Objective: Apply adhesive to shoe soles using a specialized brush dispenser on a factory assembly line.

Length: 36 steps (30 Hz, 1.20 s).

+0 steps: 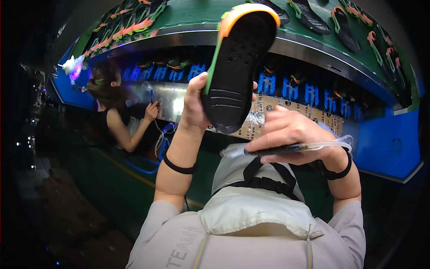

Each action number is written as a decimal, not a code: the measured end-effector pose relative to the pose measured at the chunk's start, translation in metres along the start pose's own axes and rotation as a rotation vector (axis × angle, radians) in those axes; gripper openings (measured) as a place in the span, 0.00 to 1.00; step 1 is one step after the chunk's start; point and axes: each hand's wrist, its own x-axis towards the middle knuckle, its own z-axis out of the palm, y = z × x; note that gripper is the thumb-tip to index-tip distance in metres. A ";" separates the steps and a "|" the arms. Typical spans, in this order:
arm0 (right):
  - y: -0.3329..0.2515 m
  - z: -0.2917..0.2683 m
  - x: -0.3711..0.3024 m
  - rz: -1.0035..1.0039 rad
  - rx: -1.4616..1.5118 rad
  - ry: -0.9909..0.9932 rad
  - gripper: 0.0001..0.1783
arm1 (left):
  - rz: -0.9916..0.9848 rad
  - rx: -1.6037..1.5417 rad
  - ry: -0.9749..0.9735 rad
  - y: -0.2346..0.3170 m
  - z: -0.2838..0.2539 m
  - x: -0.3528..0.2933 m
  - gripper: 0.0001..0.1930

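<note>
Left forearm raised, and the left hand (pixel 195 102) grips the black sole (pixel 237 67), fingers clamped around its edges, orange rim uppermost, the sole tilted up in front of the bench (pixel 172 105)! On the right, that forearm angles inward, the right hand (pixel 291 132) wrapped on a dark-handled tool (pixel 286 149), fingers together around it, tip pointing left, near the sole's lower end.

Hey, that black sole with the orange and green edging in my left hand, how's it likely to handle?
The black sole is probably fairly stiff: its far end sticks out past the left hand without visible sag. It's likely light, since one hand holds it up. Long and flattish, it seems unlikely to roll if pushed.
</note>
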 end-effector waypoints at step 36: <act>0.005 0.025 -0.076 0.498 0.107 0.904 0.27 | 0.086 -0.171 -0.129 0.029 -0.057 0.109 0.43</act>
